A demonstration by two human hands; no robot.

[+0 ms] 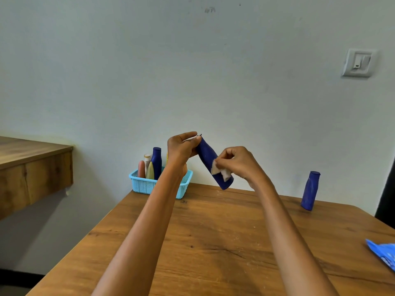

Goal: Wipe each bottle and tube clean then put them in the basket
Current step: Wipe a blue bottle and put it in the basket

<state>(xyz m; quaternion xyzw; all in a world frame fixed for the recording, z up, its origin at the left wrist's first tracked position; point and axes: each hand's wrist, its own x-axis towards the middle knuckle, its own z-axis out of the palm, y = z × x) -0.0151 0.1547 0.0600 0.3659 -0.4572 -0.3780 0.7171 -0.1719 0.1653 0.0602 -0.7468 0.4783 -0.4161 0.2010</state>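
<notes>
A: Is the light even?

B: Yes, soft and bright, with no glare. The wall (192, 71) reads pale and flat, dimmer toward nine o'clock under the shelf (32, 167).

A: Any shadows?

B: Faint ones only, on the table (213, 242) below the forearms.

A: Sharpness?

B: Good at centre. Toward three and five o'clock, lines bow from the wide lens, and the blue packet (382, 254) looks stretched.

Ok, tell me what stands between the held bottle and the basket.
Nothing on the table does. The bottle is held in the air by the left hand, with the right hand pressing a wipe on it. The basket sits just behind the left forearm, already holding several bottles and tubes on its left side.
</notes>
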